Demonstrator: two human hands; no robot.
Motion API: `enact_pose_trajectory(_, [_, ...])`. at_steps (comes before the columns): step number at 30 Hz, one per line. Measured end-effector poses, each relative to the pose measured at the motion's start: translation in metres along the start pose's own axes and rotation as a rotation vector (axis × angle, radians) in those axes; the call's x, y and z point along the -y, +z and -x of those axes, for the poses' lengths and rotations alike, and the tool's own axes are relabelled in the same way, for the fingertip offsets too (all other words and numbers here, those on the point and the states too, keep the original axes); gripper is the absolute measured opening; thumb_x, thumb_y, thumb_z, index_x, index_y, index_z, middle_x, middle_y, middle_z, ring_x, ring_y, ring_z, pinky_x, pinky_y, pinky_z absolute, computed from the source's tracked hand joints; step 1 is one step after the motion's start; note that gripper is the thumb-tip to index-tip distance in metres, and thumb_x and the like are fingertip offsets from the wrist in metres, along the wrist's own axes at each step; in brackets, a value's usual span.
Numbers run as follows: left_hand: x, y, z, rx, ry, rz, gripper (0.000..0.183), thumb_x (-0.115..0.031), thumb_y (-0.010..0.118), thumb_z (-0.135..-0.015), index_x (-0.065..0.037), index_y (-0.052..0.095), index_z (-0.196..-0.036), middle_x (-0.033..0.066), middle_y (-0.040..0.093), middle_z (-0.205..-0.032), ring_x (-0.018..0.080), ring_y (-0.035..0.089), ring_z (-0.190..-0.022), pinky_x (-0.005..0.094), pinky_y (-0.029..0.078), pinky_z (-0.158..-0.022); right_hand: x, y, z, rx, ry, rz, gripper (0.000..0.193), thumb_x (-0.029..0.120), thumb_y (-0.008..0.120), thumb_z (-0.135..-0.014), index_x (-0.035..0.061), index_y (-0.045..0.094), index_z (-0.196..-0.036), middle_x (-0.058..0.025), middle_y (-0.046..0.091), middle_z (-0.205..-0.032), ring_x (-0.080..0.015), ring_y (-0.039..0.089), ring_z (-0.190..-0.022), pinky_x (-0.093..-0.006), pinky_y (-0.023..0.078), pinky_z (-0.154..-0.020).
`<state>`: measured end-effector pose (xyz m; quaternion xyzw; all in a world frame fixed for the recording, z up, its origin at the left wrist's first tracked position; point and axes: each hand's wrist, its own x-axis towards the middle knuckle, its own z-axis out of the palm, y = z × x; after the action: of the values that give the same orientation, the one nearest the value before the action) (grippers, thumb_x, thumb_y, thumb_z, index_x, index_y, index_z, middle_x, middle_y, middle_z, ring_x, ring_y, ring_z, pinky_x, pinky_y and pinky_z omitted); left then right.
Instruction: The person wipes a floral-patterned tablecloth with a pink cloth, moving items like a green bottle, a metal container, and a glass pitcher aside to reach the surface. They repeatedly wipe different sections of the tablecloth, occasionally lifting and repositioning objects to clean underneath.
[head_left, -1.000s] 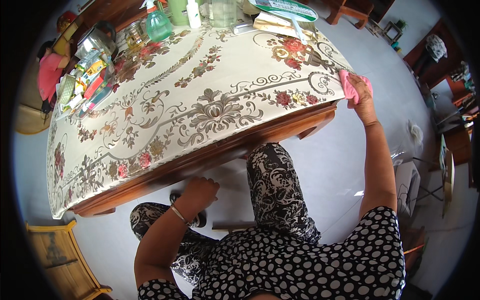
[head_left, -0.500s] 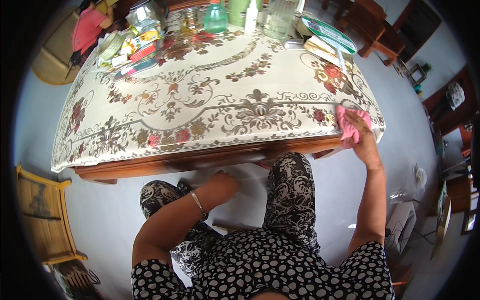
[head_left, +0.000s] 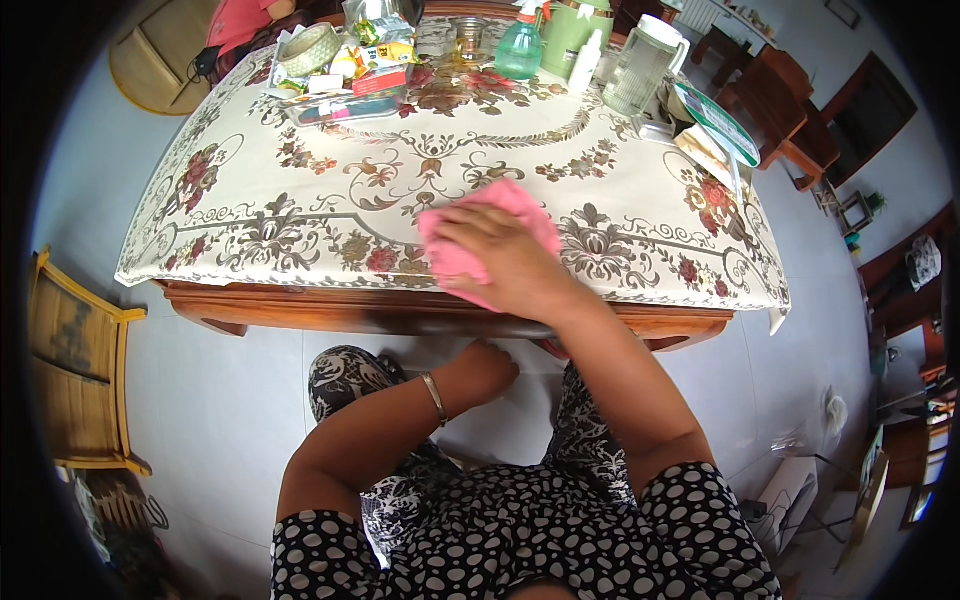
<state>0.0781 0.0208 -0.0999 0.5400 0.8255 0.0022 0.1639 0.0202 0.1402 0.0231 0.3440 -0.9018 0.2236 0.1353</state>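
From where I stand, the person's right hand (head_left: pixel 505 262) has its fingers bent over a pink cloth (head_left: pixel 518 208), pressing it against the flowered tablecloth (head_left: pixel 250 180) near the middle of the desk's (head_left: pixel 260 303) front edge. The left hand (head_left: pixel 482 374) is curled in a loose fist near the knees, while a green spray bottle (head_left: pixel 518 53) stands farther back

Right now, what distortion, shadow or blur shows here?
Head view: fisheye distortion bends the edges of the tablecloth; its corners go black; the floor by the left hand is shadowed; the right hand and pink cloth show little blur.
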Motion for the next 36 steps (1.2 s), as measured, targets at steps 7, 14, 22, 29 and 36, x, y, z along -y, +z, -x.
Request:
enact_pose_trajectory(7, [0.015,-0.002,-0.010,-0.548,0.205,0.792,0.046,-0.026,0.051,-0.095,-0.005,0.041,-0.135,0.0142,0.044,-0.136,0.0245,0.043,-0.125,0.0381,0.035,-0.105,0.051,0.091,-0.102,-0.068,-0.165,-0.056,0.055,0.039,0.067,-0.080,0.0070,0.054,-0.122,-0.0106,0.050,-0.132,-0.0272,0.044,-0.124,-0.0409,0.033,-0.106])
enact_pose_trajectory(14, [0.025,0.009,-0.021,-0.610,0.075,0.570,0.051,-0.032,0.062,-0.088,-0.006,0.048,-0.130,0.0114,0.052,-0.127,0.0240,0.049,-0.117,0.0389,0.039,-0.100,0.031,0.071,-0.106,-0.020,-0.175,0.051,0.048,0.046,0.061,-0.080,0.0172,0.059,-0.119,-0.0032,0.052,-0.132,-0.0248,0.043,-0.127,-0.0445,0.027,-0.109])
enact_pose_trajectory(22, [0.012,-0.007,-0.006,0.015,-0.049,-0.112,0.033,-0.036,0.072,-0.076,-0.010,0.065,-0.095,0.0078,0.067,-0.095,0.0270,0.064,-0.096,0.0420,0.050,-0.080,-0.135,-0.015,-0.005,-0.138,0.270,0.330,0.054,0.054,0.052,-0.088,0.0171,0.057,-0.126,-0.0046,0.050,-0.136,-0.0276,0.041,-0.129,-0.0424,0.029,-0.109])
enact_pose_trajectory(29, [0.007,-0.001,-0.012,0.134,-0.047,-0.084,0.034,-0.036,0.072,-0.076,-0.011,0.065,-0.098,0.0091,0.066,-0.097,0.0284,0.064,-0.095,0.0420,0.050,-0.081,-0.223,-0.110,0.140,-0.308,0.531,0.554,0.049,0.044,0.058,-0.087,0.0093,0.059,-0.122,-0.0132,0.058,-0.124,-0.0271,0.054,-0.115,-0.0404,0.038,-0.102])
enact_pose_trajectory(36, [0.002,-0.005,-0.010,0.163,-0.042,-0.076,0.034,-0.035,0.071,-0.077,-0.010,0.064,-0.100,0.0095,0.065,-0.100,0.0286,0.063,-0.096,0.0418,0.049,-0.083,-0.241,-0.184,0.268,-0.141,1.122,0.834,0.053,0.049,0.044,-0.090,0.0170,0.050,-0.132,-0.0107,0.053,-0.133,-0.0318,0.046,-0.125,-0.0422,0.030,-0.108])
